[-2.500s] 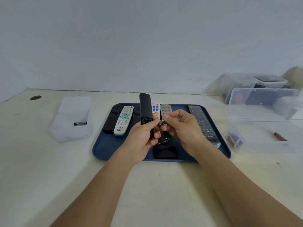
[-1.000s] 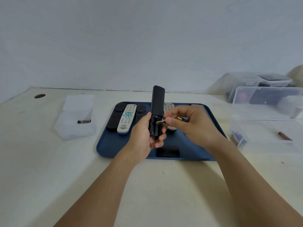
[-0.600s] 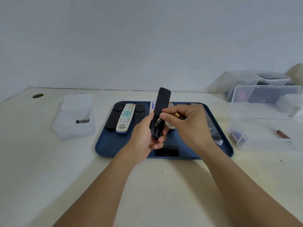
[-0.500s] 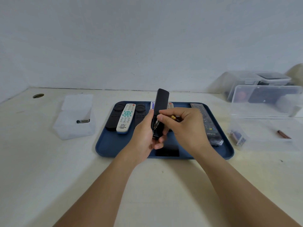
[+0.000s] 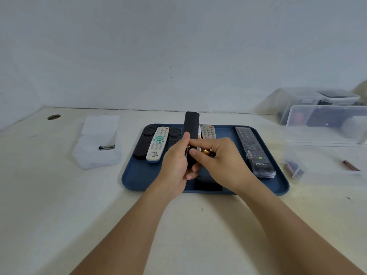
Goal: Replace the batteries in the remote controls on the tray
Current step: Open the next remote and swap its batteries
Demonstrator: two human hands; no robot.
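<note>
our left hand (image 5: 175, 165) grips the slim black remote (image 5: 191, 128) upright above the blue tray (image 5: 139, 175), compartment facing us, so our right hand (image 5: 220, 157), pinching a gold-ended battery (image 5: 205, 151), can press one in.

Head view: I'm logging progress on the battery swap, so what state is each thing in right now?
Black remote: held upright above the tray by the left hand.
Right hand: holds a gold-tipped battery, fingers at the remote.
Blue tray: flat on the table.
White remote: lying face up on the tray.
Left clear box: open, one battery inside.
</note>
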